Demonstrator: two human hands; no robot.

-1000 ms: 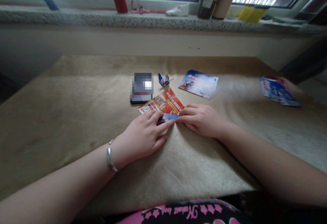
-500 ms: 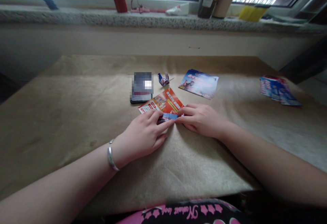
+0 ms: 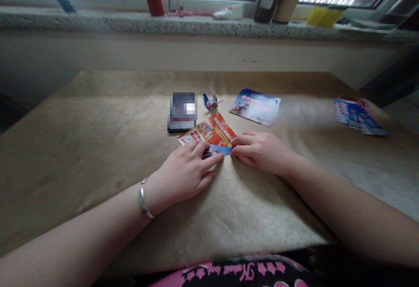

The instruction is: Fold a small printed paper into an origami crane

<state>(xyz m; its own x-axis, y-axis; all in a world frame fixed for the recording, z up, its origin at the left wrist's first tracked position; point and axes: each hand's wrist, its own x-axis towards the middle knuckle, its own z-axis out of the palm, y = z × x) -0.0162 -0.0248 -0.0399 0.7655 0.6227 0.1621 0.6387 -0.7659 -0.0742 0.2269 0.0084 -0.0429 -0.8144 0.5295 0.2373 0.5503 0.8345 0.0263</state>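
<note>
An orange printed paper flyer (image 3: 218,131) lies turned like a diamond on the table, its near edge folded up into a narrow blue strip (image 3: 218,149). My left hand (image 3: 188,167), a silver bangle at its wrist, presses on the fold's left part with outstretched, parted fingers. At the right end of the strip, my right hand (image 3: 258,149) has its fingers bent and close together on the flyer's corner. Behind the flyer stands a small folded paper figure (image 3: 210,101), blue and red, with pointed parts.
A phone (image 3: 182,111), its screen blurred, lies left of the paper figure. Blue printed sheets (image 3: 255,106) are stacked behind my right hand. More blue leaflets (image 3: 359,116) lie fanned at the far right. A stone windowsill (image 3: 196,26) beyond the table (image 3: 81,147) holds several items.
My right hand has slid slightly right along the fold, uncovering more of the blue strip. My left hand stays pressed in place on the flyer.
</note>
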